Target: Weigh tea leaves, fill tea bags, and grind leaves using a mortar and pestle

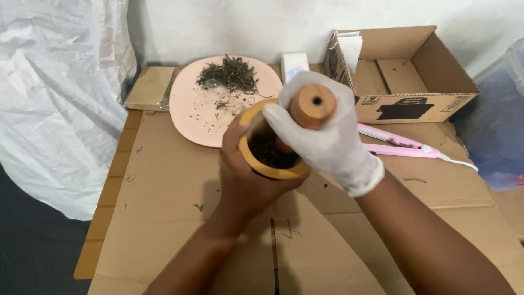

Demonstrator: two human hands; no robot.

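Observation:
My left hand [245, 175], bare, wraps around a yellow wooden mortar [256, 161] held above the cardboard; dark crushed herbs [270, 150] lie inside it. My right hand [327, 136], in a white glove, grips a brown wooden pestle [312, 106] whose lower end goes down into the mortar. Behind them a pale pink plate [191, 117] carries a heap of dried green herbs [229, 75] and scattered crumbs.
Flattened cardboard [164, 207] covers the work surface. An open cardboard box [404, 76] sits at the back right, with a pink hair straightener [401, 146] and its white cord in front. A small white box [295, 64], a brown packet [148, 87], and white plastic sheeting [60, 98] lie around.

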